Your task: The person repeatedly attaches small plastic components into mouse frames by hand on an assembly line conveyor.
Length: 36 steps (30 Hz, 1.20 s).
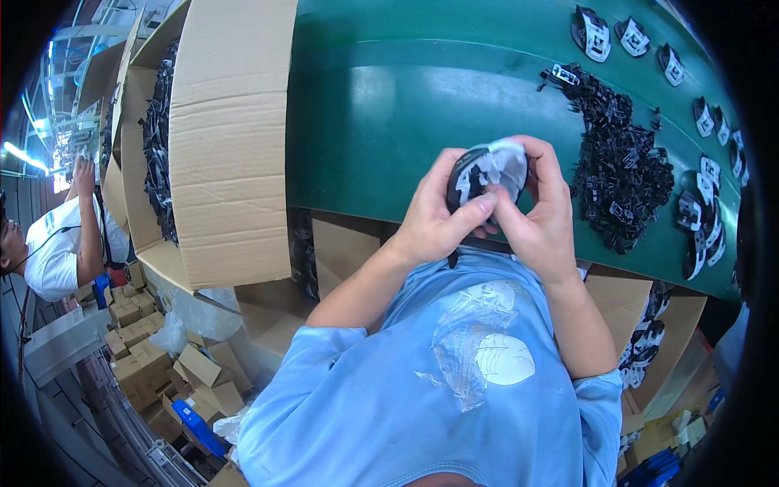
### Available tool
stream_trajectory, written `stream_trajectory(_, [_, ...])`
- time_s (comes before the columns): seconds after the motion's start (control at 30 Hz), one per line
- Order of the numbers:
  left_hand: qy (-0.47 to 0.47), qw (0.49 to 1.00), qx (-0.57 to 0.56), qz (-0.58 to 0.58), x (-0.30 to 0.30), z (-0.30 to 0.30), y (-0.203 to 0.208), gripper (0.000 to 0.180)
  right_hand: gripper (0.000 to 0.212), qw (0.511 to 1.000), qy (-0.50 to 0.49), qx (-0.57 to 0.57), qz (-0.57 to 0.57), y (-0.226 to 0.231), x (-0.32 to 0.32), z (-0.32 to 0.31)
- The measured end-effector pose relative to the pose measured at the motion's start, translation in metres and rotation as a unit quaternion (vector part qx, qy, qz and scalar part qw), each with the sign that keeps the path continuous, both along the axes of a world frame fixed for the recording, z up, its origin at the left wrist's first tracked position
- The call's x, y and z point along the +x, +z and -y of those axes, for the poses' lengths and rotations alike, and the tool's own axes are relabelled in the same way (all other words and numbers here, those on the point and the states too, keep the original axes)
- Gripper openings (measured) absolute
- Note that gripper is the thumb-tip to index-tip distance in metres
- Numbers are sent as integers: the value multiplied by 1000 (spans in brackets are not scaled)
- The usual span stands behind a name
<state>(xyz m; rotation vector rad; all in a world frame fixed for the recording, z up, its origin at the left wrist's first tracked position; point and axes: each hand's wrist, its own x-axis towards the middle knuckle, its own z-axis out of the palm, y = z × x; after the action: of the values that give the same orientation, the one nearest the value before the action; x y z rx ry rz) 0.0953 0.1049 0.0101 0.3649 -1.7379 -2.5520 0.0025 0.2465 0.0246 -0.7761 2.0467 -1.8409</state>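
Note:
In front of my chest, just over the near edge of the green table (389, 187), both hands hold a rounded black, white and grey plastic shell (507, 166). My left hand (445, 203) grips its left side, with the thumb across its inner face. My right hand (544, 195) wraps the right rim, and its thumb presses near the lower middle, close to the left thumb. The fingers behind the shell are mostly hidden. To the right of my right hand lies a heap of small black plastic parts (621, 162).
Similar black-and-white shells (592, 34) stand along the far right, with a stacked cluster (706, 215) below them. At left, an open cardboard box (231, 146) holds dark parts. Another box (661, 325) of shells is below right. A person (69, 235) works beyond the left box.

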Motion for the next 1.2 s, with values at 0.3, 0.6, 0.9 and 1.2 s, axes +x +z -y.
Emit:
stream_trajectory(0.3, [68, 993, -76, 57, -2, 1, 21, 23, 47, 994, 47, -41, 85, 14, 1, -5])
stream_trajectory(0.6, [76, 970, -230, 10, -4, -1, 15, 25, 47, 999, -4, 44, -22, 8, -1, -5])
stream_trajectory(0.9, [64, 996, -51, 32, -2, -3, 14, 28, 54, 997, -37, -10, -73, -4, -3, -13])
stream_trajectory(1.2, [83, 936, 341, -19, -9, -18, 13, 65, 28, 926, -23, 119, -358, 31, -1, -19])
